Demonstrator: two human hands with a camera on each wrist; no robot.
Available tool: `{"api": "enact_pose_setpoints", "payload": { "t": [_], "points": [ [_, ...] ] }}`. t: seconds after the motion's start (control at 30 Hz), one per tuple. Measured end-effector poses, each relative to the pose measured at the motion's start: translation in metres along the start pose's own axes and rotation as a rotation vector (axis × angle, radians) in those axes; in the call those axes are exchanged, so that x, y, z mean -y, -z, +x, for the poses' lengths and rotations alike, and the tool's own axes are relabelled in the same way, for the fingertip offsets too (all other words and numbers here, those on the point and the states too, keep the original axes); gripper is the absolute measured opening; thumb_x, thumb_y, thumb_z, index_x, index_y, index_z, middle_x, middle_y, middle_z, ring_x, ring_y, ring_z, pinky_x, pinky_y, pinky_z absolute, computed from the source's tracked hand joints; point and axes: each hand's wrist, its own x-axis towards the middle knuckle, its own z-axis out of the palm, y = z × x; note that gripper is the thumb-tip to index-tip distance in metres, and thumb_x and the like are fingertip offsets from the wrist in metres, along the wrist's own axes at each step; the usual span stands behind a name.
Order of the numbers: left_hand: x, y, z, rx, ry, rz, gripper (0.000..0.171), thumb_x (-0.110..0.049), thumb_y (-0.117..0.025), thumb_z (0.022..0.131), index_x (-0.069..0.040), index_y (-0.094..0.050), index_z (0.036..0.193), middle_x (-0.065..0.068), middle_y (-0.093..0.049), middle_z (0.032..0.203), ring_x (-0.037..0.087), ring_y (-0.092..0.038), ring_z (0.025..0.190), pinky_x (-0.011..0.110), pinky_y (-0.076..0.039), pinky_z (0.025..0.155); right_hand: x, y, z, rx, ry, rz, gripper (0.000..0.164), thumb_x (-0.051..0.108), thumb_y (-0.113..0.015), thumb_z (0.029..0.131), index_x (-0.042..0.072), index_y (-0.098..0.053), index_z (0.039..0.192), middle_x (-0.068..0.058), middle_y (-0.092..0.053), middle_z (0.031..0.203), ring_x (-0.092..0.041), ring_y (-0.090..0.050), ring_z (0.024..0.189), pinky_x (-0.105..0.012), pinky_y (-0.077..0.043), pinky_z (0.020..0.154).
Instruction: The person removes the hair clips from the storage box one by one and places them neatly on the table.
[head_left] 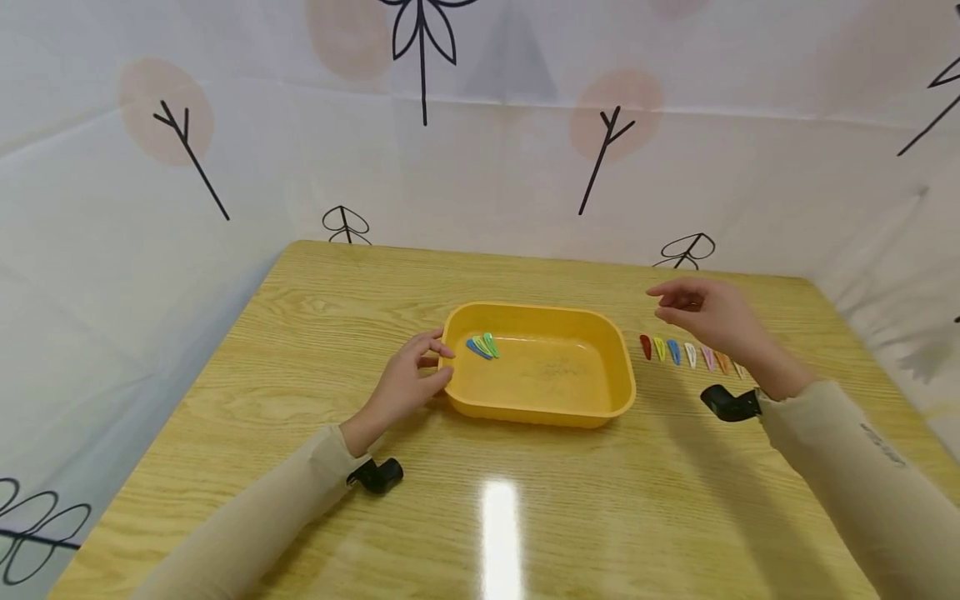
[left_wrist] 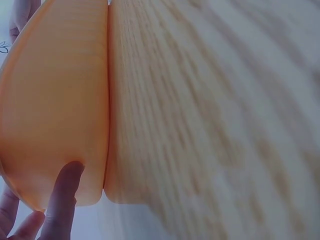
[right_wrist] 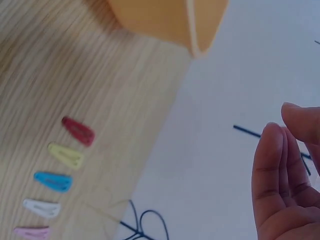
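Note:
A yellow plastic basin [head_left: 540, 413] sits on the wooden table. At its left end is my left hand [head_left: 408, 375], with loosely bent fingers touching the rim and end wall; the left wrist view shows one finger [left_wrist: 67, 182] laid against the outer wall. Blue, yellow and green snap hair clips [head_left: 482, 346] lie together inside the basin, toward its left. My right hand [head_left: 712, 315] hovers over the table to the right of the basin, fingers bent, thumb apart from them, holding nothing visible. Below it, several hair clips form a row, starting with a red clip [right_wrist: 78, 131].
After the red clip come yellow, blue [head_left: 674, 352], white [head_left: 691, 356], pink, orange and beige ones. A pale patterned cloth [head_left: 495, 167] hangs behind the wooden table [head_left: 360, 283]. Black wrist cameras [head_left: 731, 404] are strapped at both sleeves.

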Motion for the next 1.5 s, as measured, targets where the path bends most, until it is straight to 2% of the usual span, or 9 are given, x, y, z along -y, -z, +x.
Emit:
{"api": "enact_pose_setpoints", "payload": {
  "t": [0.1, 0.33, 0.87, 1.03, 1.5],
  "points": [
    [0.0, 0.0, 0.0, -0.001, 0.002, 0.01, 0.013, -0.01, -0.065, 0.084, -0.008, -0.061, 0.096, 0.008, -0.041, 0.14, 0.031, -0.058, 0.103, 0.034, -0.053, 0.079, 0.008, -0.005, 0.005, 0.013, 0.013, 0.001, 0.027, 0.014, -0.062, 0.09, 0.006, -0.063, 0.115, -0.009, -0.061, 0.095, -0.008, -0.057, 0.079, -0.018, -0.047, 0.066],
    [0.0, 0.0, 0.0, 0.001, -0.01, 0.011, 0.014, -0.009, -0.065, 0.083, -0.008, -0.06, 0.097, 0.009, -0.04, 0.14, 0.031, -0.058, 0.102, 0.033, -0.053, 0.078, 0.026, -0.017, 0.017, 0.054, 0.105, 0.016, 0.027, 0.016, -0.061, 0.091, 0.005, -0.063, 0.115, -0.01, -0.062, 0.095, -0.022, -0.059, 0.085, -0.019, -0.047, 0.07],
    [0.003, 0.001, 0.0, -0.009, -0.019, 0.013, 0.013, -0.008, -0.065, 0.084, -0.008, -0.061, 0.096, 0.009, -0.042, 0.139, 0.031, -0.058, 0.1, 0.034, -0.053, 0.078, 0.048, -0.054, 0.043, 0.147, 0.134, 0.102, 0.026, 0.009, -0.062, 0.089, 0.003, -0.063, 0.114, -0.01, -0.062, 0.092, -0.021, -0.059, 0.083, -0.028, -0.05, 0.072],
    [0.003, 0.0, 0.001, -0.003, -0.019, 0.002, 0.013, -0.008, -0.065, 0.084, -0.007, -0.061, 0.097, 0.009, -0.041, 0.14, 0.031, -0.058, 0.101, 0.032, -0.054, 0.075, 0.053, -0.066, 0.049, 0.164, 0.147, 0.131, 0.025, 0.005, -0.062, 0.088, 0.001, -0.064, 0.113, -0.011, -0.062, 0.091, -0.022, -0.058, 0.082, -0.031, -0.05, 0.073],
    [0.003, 0.0, 0.002, 0.005, -0.016, -0.017, 0.014, -0.007, -0.065, 0.084, -0.006, -0.06, 0.097, 0.01, -0.041, 0.14, 0.032, -0.058, 0.102, 0.033, -0.054, 0.077, 0.066, -0.103, 0.065, 0.243, 0.183, 0.19, 0.026, 0.002, -0.065, 0.085, -0.002, -0.064, 0.111, -0.009, -0.061, 0.091, -0.022, -0.058, 0.082, -0.033, -0.05, 0.074]
  ]
}}
